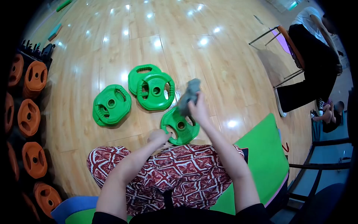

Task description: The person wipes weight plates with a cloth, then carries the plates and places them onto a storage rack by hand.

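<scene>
A green weight plate (191, 131) is tilted up or lying just in front of my knees. My left hand (159, 138) is closed around the grip at its left edge. In my right hand (200, 110) is a crumpled grey cloth (189, 95), held over the upper right part of that plate and partly covering it. The cloth and the right fingers are somewhat blurred. Beyond, another green plate (164, 100) rests partly on top of a second green plate (135, 76). To the left lie more green plates (118, 115), apparently stacked.
Orange weight plates (29, 117) stand on a rack along the left. A green mat (261, 149) is under me at the right. At the upper right, a person (313, 56) sits on a chair (285, 35); another person (332, 115) is lower down.
</scene>
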Available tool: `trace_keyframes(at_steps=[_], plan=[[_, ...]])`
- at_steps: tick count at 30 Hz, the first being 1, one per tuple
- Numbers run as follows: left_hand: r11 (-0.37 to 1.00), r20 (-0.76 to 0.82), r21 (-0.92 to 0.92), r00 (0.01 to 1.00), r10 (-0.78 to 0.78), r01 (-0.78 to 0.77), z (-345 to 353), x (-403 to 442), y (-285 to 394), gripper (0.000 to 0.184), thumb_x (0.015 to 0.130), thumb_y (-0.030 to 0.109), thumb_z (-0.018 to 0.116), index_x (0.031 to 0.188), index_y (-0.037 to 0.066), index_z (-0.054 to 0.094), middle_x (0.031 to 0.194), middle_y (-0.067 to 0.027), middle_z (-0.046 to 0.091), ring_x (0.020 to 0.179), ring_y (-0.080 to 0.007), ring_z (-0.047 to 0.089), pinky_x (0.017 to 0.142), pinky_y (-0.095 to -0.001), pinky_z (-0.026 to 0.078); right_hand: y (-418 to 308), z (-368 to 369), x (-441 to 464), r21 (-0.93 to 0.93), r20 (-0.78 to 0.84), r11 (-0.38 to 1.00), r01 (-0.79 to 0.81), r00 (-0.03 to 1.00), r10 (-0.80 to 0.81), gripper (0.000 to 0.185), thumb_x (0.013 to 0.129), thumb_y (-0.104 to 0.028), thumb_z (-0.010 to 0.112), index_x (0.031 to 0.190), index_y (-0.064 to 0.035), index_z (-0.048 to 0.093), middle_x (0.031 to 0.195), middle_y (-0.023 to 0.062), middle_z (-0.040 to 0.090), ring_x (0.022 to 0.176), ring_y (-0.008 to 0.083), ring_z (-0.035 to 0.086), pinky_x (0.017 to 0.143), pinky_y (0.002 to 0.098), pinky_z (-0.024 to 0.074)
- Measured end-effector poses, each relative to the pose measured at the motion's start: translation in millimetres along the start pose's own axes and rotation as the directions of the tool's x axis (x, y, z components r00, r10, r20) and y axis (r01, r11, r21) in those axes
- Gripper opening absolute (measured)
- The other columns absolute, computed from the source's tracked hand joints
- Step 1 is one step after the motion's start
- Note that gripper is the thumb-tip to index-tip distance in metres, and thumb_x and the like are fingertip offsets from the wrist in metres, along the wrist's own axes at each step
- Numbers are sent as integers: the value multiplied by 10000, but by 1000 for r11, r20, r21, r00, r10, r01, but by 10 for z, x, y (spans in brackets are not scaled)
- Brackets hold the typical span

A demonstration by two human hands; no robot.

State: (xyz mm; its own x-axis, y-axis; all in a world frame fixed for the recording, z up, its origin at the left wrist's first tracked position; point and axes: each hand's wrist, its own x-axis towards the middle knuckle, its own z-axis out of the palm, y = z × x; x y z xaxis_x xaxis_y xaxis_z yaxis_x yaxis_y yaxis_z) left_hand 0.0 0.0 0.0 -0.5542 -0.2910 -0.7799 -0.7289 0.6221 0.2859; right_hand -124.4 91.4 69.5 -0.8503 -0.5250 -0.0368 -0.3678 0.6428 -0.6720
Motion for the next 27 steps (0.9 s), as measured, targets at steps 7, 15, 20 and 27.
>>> trace_keyframes(at_steps=[7,15,20,27], plan=[[989,-281,-144,957,-73,33,-32,314,-270,421,721,403,554,920,37,615,940,-145,608,867,-273,592,737,-373,469,2,650,-245,-367,356,739,565,819,-450,301,733,-213,551,1020,-154,484,876,95,565,814,264,560,706,394,394],[1000,-84,18,996,-23,24,-411,154,-383,421,690,436,557,879,69,639,905,-129,618,855,-264,590,736,-373,466,972,165,285,-567,94,824,-18,992,87,192,842,-149,342,983,-115,468,834,152,599,775,331,586,635,442,439],[990,-144,108,984,102,-87,-505,191,-587,362,718,419,543,756,78,658,783,-105,634,785,-256,603,707,-369,470,475,2,295,-596,-94,801,50,987,-132,183,752,-217,489,894,-102,479,763,126,587,684,293,579,572,431,406],[952,-121,269,975,187,-149,-307,178,-457,500,753,528,469,636,73,640,659,-72,621,658,-231,602,636,-362,468,143,693,-341,-432,416,695,574,811,-412,272,721,-323,574,911,-166,459,731,91,583,700,259,583,646,394,354]])
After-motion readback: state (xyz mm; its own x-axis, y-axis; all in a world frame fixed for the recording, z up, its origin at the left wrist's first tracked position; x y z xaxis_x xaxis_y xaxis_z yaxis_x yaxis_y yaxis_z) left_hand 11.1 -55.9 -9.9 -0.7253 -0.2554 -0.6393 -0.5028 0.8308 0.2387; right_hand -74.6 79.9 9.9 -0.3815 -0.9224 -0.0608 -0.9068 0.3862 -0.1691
